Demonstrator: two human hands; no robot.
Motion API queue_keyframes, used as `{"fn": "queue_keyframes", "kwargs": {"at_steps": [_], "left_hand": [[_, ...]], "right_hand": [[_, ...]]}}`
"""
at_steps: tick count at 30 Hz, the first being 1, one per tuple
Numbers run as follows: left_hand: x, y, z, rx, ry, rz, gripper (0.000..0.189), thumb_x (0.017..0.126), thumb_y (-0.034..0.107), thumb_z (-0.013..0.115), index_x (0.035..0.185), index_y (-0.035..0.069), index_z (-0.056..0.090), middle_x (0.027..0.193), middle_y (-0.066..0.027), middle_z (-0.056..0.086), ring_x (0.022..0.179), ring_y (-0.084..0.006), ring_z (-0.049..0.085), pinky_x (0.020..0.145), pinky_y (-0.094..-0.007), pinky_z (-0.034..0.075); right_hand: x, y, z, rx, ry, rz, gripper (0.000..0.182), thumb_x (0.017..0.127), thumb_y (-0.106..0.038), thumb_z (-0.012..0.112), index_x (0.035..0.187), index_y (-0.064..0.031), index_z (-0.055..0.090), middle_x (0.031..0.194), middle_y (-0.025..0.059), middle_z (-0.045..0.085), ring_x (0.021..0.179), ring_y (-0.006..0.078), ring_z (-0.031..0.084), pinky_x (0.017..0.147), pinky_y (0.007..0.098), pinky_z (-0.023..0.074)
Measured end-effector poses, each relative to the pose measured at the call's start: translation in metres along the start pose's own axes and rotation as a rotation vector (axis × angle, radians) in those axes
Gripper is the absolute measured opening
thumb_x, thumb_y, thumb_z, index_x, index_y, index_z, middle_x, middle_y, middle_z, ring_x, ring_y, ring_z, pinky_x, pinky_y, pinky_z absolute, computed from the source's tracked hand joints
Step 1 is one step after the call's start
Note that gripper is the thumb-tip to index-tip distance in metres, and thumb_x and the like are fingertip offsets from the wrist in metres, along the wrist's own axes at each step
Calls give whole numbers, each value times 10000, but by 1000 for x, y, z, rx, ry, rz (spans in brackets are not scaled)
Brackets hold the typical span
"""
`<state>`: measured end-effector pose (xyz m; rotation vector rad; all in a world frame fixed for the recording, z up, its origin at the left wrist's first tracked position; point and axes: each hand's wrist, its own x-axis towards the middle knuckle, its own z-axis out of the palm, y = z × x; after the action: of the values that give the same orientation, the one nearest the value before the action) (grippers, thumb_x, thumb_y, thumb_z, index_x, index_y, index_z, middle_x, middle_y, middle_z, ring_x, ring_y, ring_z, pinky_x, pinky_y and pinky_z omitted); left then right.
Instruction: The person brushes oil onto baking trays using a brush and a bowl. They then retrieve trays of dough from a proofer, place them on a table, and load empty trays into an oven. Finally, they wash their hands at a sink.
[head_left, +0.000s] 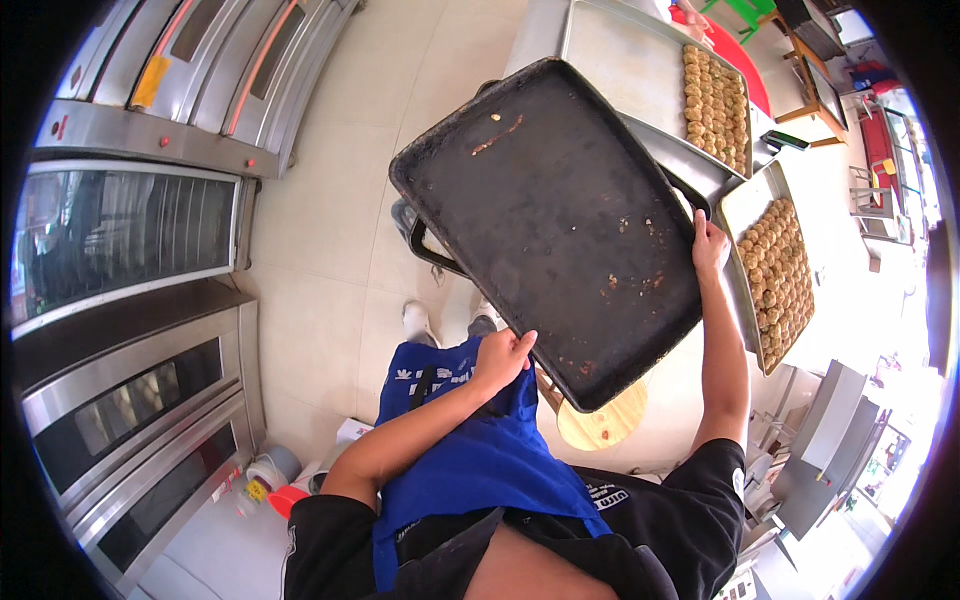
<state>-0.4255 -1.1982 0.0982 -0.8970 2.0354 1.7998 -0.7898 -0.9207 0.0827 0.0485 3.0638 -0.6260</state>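
A dark metal baking tray (540, 225) hangs before me over the floor, tilted. Brown crumbs and burnt residue spot its surface. My left hand (504, 360) grips the near long edge, thumb over the rim. On the opposite long side, my right hand (710, 244) holds the rim beside a black handle (686, 191). Another black handle (435, 251) juts out past the left edge; whether it belongs to this tray or one beneath cannot be told. Just right of my right hand lies a metal tray (731, 217) with rows of round brown pastries (776, 281).
At left stand metal deck ovens (127, 390) and a glass-fronted cabinet (135, 232). Another large tray (622, 67) at the upper right holds pastries (712, 109); a person's hand (697, 26) is beyond it. A round wooden stool (604, 420) stands below the dark tray. Buckets (274, 465) sit at lower left.
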Motion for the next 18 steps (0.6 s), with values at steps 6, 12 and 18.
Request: {"fn": "queue_keyframes", "kwargs": {"at_steps": [6, 12, 18], "left_hand": [[4, -9, -5, 247, -108, 48, 674, 973, 584, 516, 596, 35, 618, 579, -105, 676, 581, -268, 686, 608, -400, 534], [15, -7, -64, 345, -407, -45, 844, 977, 713, 344, 852, -21, 742, 746, -100, 750, 610, -190, 682, 652, -310, 533], [23, -11, -208, -78, -59, -46, 766, 1058, 548, 335, 781, -35, 747, 744, -138, 745, 475, -96, 532, 476, -230, 416]], "right_hand": [[-7, 7, 1, 49, 49, -20, 555, 928, -565, 589, 799, -42, 724, 715, 219, 648, 711, 403, 659, 681, 481, 497], [-25, -38, -37, 36, 243, -169, 330, 945, -356, 653, 839, -43, 668, 762, 108, 625, 714, 288, 632, 643, 406, 483], [-77, -92, -59, 299, 379, -196, 176, 929, -186, 679, 874, -20, 663, 741, 105, 629, 643, 234, 607, 615, 341, 483]]}}
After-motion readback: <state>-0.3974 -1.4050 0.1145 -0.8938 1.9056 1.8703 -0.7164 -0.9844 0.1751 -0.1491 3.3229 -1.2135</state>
